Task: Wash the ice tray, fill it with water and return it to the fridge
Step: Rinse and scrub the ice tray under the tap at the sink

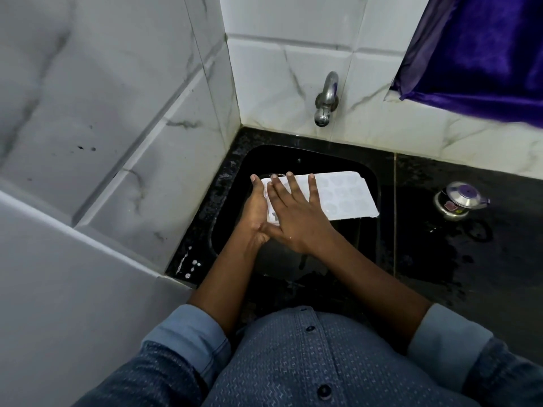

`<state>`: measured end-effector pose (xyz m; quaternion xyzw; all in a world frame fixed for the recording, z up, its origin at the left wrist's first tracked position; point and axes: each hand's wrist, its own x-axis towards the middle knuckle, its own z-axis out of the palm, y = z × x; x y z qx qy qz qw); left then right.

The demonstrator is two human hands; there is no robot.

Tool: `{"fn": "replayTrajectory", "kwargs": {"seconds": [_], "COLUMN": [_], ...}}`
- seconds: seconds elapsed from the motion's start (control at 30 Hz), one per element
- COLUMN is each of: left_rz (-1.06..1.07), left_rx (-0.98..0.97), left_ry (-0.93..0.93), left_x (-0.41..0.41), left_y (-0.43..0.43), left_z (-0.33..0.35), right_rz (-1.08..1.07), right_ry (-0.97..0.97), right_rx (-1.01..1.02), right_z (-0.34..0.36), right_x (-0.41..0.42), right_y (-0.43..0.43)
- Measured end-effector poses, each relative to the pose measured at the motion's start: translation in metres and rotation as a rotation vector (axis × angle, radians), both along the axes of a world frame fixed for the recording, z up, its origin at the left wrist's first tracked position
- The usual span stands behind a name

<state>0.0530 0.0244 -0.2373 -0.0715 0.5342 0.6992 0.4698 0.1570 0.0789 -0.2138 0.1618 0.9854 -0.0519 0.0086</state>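
In the head view, the white ice tray point(338, 195) is held over the black sink point(370, 183), below and in front of the tap point(326, 101), from which no water is seen running. The tray's left end is gripped by the left hand point(255, 210), apparently so that it is steadied. The right hand point(296, 212) is laid flat on the tray's surface with fingers spread, closed on nothing, judged to be rubbing it clean. A small metal pot point(458, 201) is seen well apart on the wet dark desk point(470, 259). Filling is judged not yet begun.
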Motion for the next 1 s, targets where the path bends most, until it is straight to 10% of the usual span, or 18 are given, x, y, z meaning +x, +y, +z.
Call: {"fn": "replayTrajectory", "kwargs": {"seconds": [1.0], "left_rz": [0.094], "left_rx": [-0.016], "left_ry": [0.016], "left_x": [-0.021], "left_y": [-0.008], "left_z": [0.007], "right_rz": [-0.236], "right_ry": [-0.113], "right_rx": [-0.019], "right_z": [-0.002], "right_x": [0.016], "right_y": [0.08]}}
